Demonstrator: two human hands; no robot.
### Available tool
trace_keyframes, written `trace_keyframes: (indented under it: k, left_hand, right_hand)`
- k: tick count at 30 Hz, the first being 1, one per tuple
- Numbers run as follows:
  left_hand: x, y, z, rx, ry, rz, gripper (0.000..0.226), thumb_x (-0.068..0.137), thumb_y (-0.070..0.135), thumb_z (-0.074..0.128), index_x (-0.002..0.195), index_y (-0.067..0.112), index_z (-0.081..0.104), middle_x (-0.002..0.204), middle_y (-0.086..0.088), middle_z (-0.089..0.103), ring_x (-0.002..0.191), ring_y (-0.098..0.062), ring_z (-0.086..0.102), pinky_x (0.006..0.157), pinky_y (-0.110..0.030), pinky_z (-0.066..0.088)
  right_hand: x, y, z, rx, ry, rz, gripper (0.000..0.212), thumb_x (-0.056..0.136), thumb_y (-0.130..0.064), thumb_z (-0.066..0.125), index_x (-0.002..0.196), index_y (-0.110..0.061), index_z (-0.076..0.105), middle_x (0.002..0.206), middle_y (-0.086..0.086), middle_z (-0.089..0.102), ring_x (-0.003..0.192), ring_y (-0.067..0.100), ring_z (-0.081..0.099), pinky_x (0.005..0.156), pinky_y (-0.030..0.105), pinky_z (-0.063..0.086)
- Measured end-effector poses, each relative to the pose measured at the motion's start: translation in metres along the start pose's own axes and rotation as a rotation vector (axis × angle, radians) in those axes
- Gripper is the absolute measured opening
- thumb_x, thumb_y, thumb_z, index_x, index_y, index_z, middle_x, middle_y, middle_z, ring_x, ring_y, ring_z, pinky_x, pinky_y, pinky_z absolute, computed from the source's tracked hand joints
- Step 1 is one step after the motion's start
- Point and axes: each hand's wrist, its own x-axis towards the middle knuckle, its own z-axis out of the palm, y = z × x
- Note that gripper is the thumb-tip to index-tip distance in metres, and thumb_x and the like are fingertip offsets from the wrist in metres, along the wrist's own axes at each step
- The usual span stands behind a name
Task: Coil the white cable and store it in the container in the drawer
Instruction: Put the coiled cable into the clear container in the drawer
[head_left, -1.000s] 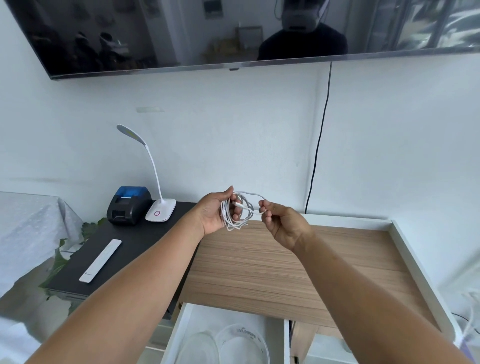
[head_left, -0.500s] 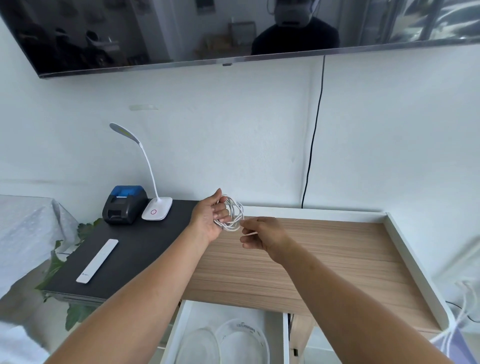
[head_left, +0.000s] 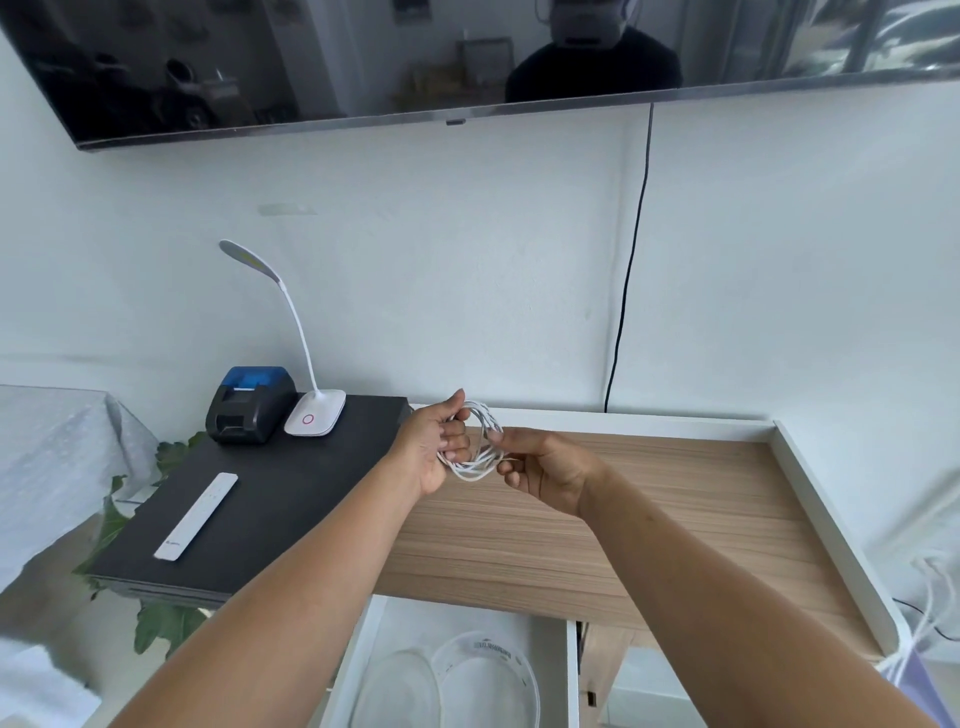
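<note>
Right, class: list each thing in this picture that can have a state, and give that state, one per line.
Thin white cable: coiled in loops, held in the air.
Left hand: closed on the coil.
Right hand: pinching the cable's end.
White drawer: open.
Round clear container: in the drawer, no cable inside.
White gooseneck desk lamp: unlit.

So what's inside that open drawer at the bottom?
The drawer holds two clear round containers side by side. Both look empty, though the picture's lower edge cuts them off, and the desk top hides the drawer's back.
</note>
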Motion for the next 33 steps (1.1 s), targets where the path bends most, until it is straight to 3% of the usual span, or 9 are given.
trace_keyframes:
  k: [7, 11, 14, 18, 22, 27, 29, 31, 33]
  left_hand:
    - [0.004, -0.038, -0.009, 0.202, 0.126, -0.052, 0.034, 0.09, 0.04, 0.065, 0.081, 0.008, 0.06, 0.039, 0.005, 0.042, 0.035, -0.01, 0.041, 0.042, -0.022, 0.041]
    - [0.006, -0.074, -0.028, 0.206, 0.15, -0.154, 0.038, 0.092, 0.048, 0.058, 0.083, 0.011, 0.064, 0.057, -0.001, 0.053, 0.048, -0.015, 0.055, 0.053, -0.026, 0.049]
    - [-0.001, -0.107, -0.046, 0.234, 0.141, -0.209, 0.037, 0.095, 0.045, 0.053, 0.088, 0.011, 0.065, 0.076, -0.009, 0.063, 0.066, -0.023, 0.062, 0.068, -0.037, 0.053]
    - [-0.021, -0.152, -0.075, 0.126, 0.078, -0.262, 0.03, 0.097, 0.036, 0.055, 0.102, 0.007, 0.062, 0.089, -0.013, 0.068, 0.086, -0.031, 0.066, 0.093, -0.05, 0.054]
    - [-0.041, -0.192, -0.1, 0.034, 0.069, -0.236, 0.033, 0.096, 0.032, 0.057, 0.104, 0.001, 0.065, 0.094, -0.015, 0.073, 0.088, -0.028, 0.071, 0.083, -0.039, 0.06]
    - [-0.051, -0.232, -0.123, 0.08, 0.308, -0.306, 0.052, 0.089, 0.052, 0.059, 0.101, 0.002, 0.068, 0.087, -0.013, 0.078, 0.076, -0.026, 0.076, 0.061, -0.034, 0.061]
    - [-0.054, -0.246, -0.127, 0.088, 0.346, -0.332, 0.055, 0.091, 0.056, 0.053, 0.096, 0.004, 0.068, 0.084, -0.012, 0.079, 0.076, -0.026, 0.077, 0.061, -0.034, 0.061]
    - [-0.057, -0.259, -0.129, 0.062, 0.345, -0.356, 0.05, 0.094, 0.053, 0.049, 0.092, 0.006, 0.067, 0.085, -0.012, 0.078, 0.081, -0.027, 0.075, 0.067, -0.036, 0.062]
    - [-0.062, -0.27, -0.128, 0.017, 0.356, -0.385, 0.034, 0.1, 0.035, 0.049, 0.092, 0.006, 0.064, 0.085, -0.01, 0.073, 0.081, -0.025, 0.072, 0.069, -0.033, 0.061]
  right_hand:
    - [0.006, 0.028, -0.012, -0.14, 0.259, 0.017, 0.009, 0.087, -0.006, 0.07, 0.08, -0.004, 0.066, 0.064, 0.005, 0.06, 0.045, 0.008, 0.056, 0.045, 0.018, 0.054]
    - [0.007, 0.059, -0.02, -0.152, 0.4, 0.051, 0.006, 0.084, -0.001, 0.072, 0.089, 0.002, 0.07, 0.072, 0.012, 0.065, 0.049, 0.014, 0.061, 0.045, 0.021, 0.056]
    - [0.007, 0.089, -0.026, -0.21, 0.517, 0.099, 0.019, 0.082, 0.0, 0.074, 0.1, 0.005, 0.071, 0.082, 0.019, 0.068, 0.058, 0.023, 0.064, 0.049, 0.028, 0.06]
    - [0.0, 0.124, -0.032, -0.281, 0.613, 0.149, 0.01, 0.078, 0.003, 0.077, 0.087, 0.002, 0.073, 0.067, 0.015, 0.068, 0.046, 0.021, 0.066, 0.046, 0.029, 0.059]
    - [-0.006, 0.153, -0.037, -0.337, 0.627, 0.227, 0.009, 0.075, 0.002, 0.08, 0.081, -0.001, 0.073, 0.072, 0.019, 0.071, 0.06, 0.031, 0.071, 0.064, 0.04, 0.063]
    - [-0.013, 0.188, -0.035, -0.376, 0.615, 0.312, 0.012, 0.072, 0.005, 0.082, 0.076, 0.0, 0.071, 0.057, 0.016, 0.069, 0.045, 0.026, 0.068, 0.046, 0.031, 0.059]
    - [-0.015, 0.202, -0.036, -0.385, 0.63, 0.345, 0.012, 0.072, 0.006, 0.081, 0.072, 0.0, 0.07, 0.054, 0.016, 0.068, 0.042, 0.027, 0.067, 0.044, 0.028, 0.057]
    - [-0.016, 0.215, -0.041, -0.401, 0.655, 0.378, 0.012, 0.073, 0.005, 0.081, 0.072, 0.001, 0.07, 0.054, 0.015, 0.068, 0.042, 0.027, 0.067, 0.043, 0.028, 0.057]
    - [-0.015, 0.226, -0.046, -0.428, 0.672, 0.411, 0.012, 0.073, 0.004, 0.081, 0.077, 0.003, 0.07, 0.053, 0.014, 0.068, 0.041, 0.027, 0.067, 0.043, 0.028, 0.058]
